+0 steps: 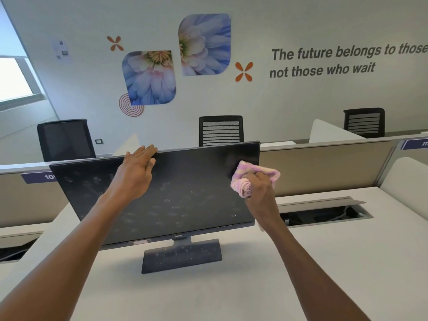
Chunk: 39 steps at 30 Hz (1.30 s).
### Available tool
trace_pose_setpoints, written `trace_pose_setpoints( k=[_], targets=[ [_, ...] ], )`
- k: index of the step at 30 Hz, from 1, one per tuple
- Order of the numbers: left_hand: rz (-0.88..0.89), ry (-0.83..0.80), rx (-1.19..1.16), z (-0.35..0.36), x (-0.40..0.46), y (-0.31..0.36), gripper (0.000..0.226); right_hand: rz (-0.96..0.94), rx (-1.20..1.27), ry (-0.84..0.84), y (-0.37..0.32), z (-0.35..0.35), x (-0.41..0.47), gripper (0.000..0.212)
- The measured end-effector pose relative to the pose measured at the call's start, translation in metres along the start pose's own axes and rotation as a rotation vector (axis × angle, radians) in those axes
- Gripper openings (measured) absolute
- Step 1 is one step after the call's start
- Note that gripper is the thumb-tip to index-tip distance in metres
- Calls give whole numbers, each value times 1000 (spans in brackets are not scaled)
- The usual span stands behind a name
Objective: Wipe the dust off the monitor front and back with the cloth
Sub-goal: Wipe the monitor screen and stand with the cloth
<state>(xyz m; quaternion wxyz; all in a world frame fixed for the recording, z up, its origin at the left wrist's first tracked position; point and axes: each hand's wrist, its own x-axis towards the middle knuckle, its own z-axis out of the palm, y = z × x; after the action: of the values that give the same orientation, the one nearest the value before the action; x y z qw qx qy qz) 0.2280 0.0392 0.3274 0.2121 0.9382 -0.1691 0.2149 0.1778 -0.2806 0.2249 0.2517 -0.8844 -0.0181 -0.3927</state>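
A black monitor [185,193] stands on its dusty base [181,256] in the middle of the white desk, its dark screen covered with dusty smudges. My left hand [136,167] grips the monitor's top edge, fingers over the rim and thumb on the screen. My right hand [259,188] holds a bunched pink striped cloth [247,179] against the screen's upper right corner, where the glass looks darker and cleaner. The monitor's back is hidden from view.
The white desk [231,293] spreads in front of the base. An open cable hatch [324,212] lies to the right of the monitor. Beige partitions [324,167] run behind it, with three black office chairs [221,130] beyond them against the decorated wall.
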Motion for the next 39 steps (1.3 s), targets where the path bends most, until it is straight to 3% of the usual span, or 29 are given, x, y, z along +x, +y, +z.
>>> trace_pose_setpoints(
  k=[5,8,11,14,19,22,28,35,39],
  targets=[
    [2,1,-1,0,1,-1,44,-114,-38,-75,-15,10,-4,38],
    [6,-6,-12,0,1,-4,44,-83,-72,-101,1,12,-20,31],
    [5,-9,-11,0,1,-4,44,-4,-55,-29,9,2,-13,30],
    [5,-4,-14,1,2,-3,44,-52,-22,42,-8,-5,10,29],
    [2,-24,-12,-2,2,-4,43,-145,-63,-90,-22,16,-3,33],
    [12,-27,-8,-2,1,-4,44,-93,-74,-145,-3,22,-24,31],
    [8,-25,-5,0,2,-4,44,-66,6,-14,-18,9,7,31],
    [24,-38,23,-3,1,-6,44,-142,-10,-209,-34,38,-26,38],
    [27,-46,24,-2,2,-6,43,-35,-36,-143,-26,34,-20,37]
  ],
)
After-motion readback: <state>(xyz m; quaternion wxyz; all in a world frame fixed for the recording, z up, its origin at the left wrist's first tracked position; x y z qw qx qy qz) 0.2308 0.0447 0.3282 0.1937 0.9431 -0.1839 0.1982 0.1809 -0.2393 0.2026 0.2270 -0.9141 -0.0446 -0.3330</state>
